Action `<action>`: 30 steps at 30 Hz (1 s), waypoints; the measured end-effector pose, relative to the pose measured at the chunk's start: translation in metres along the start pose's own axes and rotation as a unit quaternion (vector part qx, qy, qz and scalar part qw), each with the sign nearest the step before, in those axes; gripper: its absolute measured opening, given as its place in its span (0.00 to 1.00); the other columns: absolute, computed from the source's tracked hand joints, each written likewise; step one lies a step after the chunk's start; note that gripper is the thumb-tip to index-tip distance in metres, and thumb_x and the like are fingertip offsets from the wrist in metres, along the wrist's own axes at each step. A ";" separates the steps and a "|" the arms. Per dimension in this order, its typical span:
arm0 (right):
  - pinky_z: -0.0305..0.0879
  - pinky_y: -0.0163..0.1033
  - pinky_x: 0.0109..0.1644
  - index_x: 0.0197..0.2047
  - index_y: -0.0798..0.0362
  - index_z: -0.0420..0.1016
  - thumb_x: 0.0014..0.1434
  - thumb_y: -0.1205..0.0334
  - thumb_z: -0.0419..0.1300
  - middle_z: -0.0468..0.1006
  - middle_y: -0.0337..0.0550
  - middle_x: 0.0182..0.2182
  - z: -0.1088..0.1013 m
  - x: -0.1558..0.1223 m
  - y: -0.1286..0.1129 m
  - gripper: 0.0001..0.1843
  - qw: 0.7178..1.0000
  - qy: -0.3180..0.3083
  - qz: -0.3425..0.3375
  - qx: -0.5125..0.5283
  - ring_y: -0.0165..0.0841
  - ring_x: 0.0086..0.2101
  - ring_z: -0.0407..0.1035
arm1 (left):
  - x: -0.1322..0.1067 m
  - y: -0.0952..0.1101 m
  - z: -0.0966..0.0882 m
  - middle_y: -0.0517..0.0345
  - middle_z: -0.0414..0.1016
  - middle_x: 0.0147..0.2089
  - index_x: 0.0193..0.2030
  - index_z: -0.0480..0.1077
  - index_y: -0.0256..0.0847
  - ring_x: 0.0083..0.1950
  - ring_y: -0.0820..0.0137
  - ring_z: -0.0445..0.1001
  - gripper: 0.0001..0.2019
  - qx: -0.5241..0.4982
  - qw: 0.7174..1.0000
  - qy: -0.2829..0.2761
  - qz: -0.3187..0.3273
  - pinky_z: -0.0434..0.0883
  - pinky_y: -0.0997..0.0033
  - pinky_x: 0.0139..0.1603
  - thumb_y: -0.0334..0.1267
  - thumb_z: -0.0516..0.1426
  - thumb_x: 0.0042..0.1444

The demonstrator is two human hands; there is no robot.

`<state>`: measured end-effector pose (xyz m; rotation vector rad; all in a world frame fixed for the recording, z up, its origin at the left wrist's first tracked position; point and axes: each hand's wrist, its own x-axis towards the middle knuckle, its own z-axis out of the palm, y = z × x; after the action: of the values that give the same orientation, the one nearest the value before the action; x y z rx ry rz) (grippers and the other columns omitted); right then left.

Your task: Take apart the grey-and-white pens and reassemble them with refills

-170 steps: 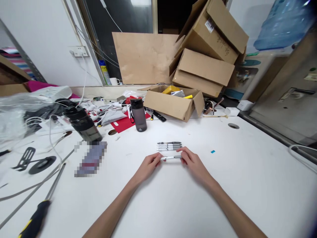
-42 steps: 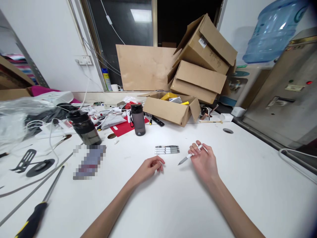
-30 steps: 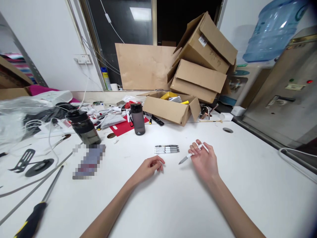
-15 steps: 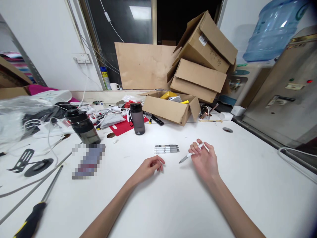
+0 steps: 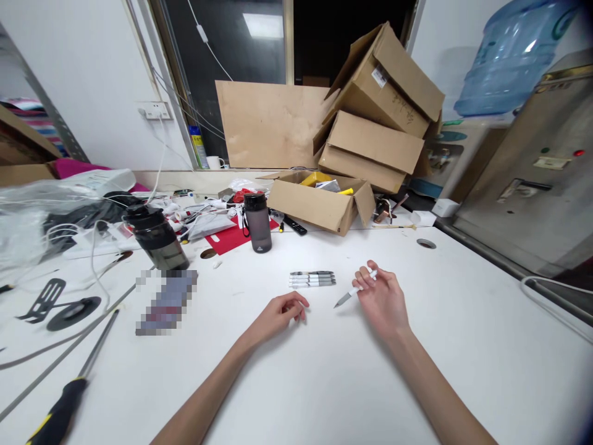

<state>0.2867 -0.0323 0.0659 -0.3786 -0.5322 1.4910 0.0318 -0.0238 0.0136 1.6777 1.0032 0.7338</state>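
My right hand (image 5: pixel 382 301) holds a white pen (image 5: pixel 353 291) between its fingers, the grey tip pointing down-left toward the white table (image 5: pixel 324 383). My left hand (image 5: pixel 278 316) rests on the table with its fingers curled; whether something small is in them I cannot tell. Three pens (image 5: pixel 312 279) lie side by side in a neat row just beyond and between both hands.
A small grey bottle (image 5: pixel 257 222) and a larger dark bottle (image 5: pixel 156 237) stand at the back left. An open cardboard box (image 5: pixel 319 202) and stacked boxes (image 5: pixel 384 117) sit behind. A screwdriver (image 5: pixel 65 405) lies front left, with cables (image 5: pixel 92 247) beyond it. A table hole (image 5: pixel 425 243) is on the right.
Earlier both hands held one pen between them. Now the right hand alone holds it, tilted, and the left hand has drawn back to the table. Over the last second almost nothing moved.
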 end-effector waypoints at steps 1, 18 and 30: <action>0.61 0.36 0.30 0.36 0.49 0.67 0.60 0.62 0.60 0.53 0.32 0.24 0.000 0.000 0.000 0.03 1.000 -0.001 -0.001 -0.002 0.29 0.25 0.54 | 0.000 0.000 0.000 0.52 0.80 0.35 0.47 0.74 0.38 0.36 0.66 0.71 0.16 0.000 1.000 -0.001 0.001 0.63 0.70 0.35 0.47 0.53 0.65; 0.60 0.35 0.31 0.36 0.51 0.70 0.61 0.63 0.57 0.51 0.33 0.25 0.000 -0.001 0.000 0.03 1.000 -0.014 0.000 0.007 0.29 0.25 0.51 | 0.000 -0.001 0.000 0.53 0.80 0.35 0.47 0.74 0.39 0.37 0.67 0.71 0.13 -0.007 1.000 -0.006 0.010 0.63 0.71 0.37 0.44 0.53 0.66; 0.60 0.41 0.45 0.45 0.46 0.65 0.69 0.51 0.53 0.74 0.38 0.33 -0.005 -0.009 0.017 0.09 0.874 -0.150 -0.017 -0.463 0.35 0.35 0.65 | 0.001 0.002 0.000 0.55 0.76 0.34 0.48 0.72 0.40 0.34 0.70 0.69 0.15 -0.034 0.999 0.012 0.014 0.61 0.76 0.27 0.48 0.54 0.66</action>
<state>0.2752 -0.0397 0.0513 -0.8750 -1.5053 1.1747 0.0328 -0.0232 0.0158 1.6310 0.9620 0.7998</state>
